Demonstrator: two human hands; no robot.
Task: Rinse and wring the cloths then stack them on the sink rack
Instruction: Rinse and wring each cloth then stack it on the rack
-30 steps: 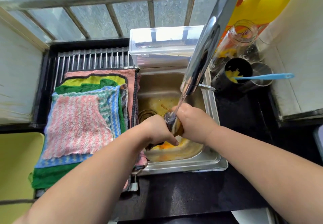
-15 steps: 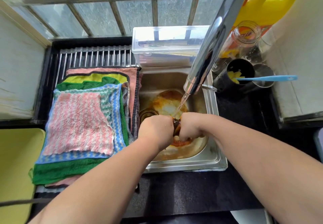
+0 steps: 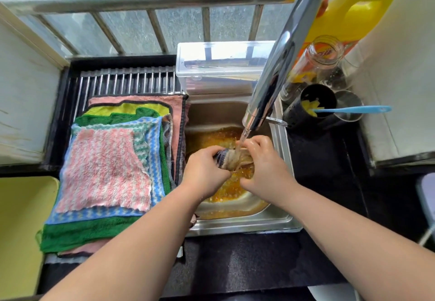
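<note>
Both hands, left hand (image 3: 204, 169) and right hand (image 3: 263, 162), grip a twisted cloth (image 3: 229, 159) between them under the tap (image 3: 276, 65).

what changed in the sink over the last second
The left hand and right hand drew slightly apart, baring more of the cloth between them. Water in the sink turned more orange. Both hands still grip the cloth under the running tap; the stack on the rack is unchanged.
</note>
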